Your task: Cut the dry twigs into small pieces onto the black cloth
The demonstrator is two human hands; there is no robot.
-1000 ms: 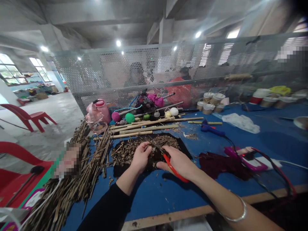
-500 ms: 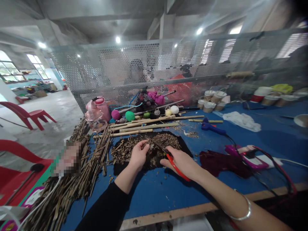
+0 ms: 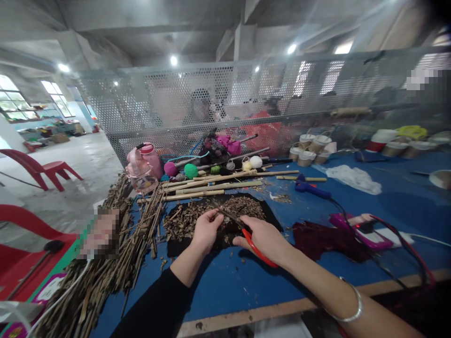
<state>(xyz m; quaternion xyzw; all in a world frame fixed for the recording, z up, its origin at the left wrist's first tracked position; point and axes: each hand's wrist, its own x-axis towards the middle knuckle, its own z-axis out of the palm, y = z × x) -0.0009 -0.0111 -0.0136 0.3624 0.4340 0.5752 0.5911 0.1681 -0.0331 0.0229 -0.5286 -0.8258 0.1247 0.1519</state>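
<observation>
My right hand (image 3: 264,238) grips a pair of scissors (image 3: 254,245) by the red handles. The dark blades point left and away, over a heap of chopped brown plant bits (image 3: 188,219). Close to the blade tips, my left hand (image 3: 207,230) is closed in a pinch. Whatever its fingertips hold is too small to make out. The heap lies on a black cloth (image 3: 275,219) under both hands, and some crumbs are scattered on the blue table (image 3: 243,286) in front.
To the left lies a large bundle of dry stalks (image 3: 102,267). Behind the cloth are bamboo sticks (image 3: 218,186), yarn balls (image 3: 191,171) and a pink jug (image 3: 143,164). On the right are a blue glue gun (image 3: 312,187), a dark red cloth (image 3: 324,241) and a purple power strip (image 3: 377,237).
Both hands have shifted only slightly; the left is a touch to the right and the scissors a little lower. The surroundings look the same.
</observation>
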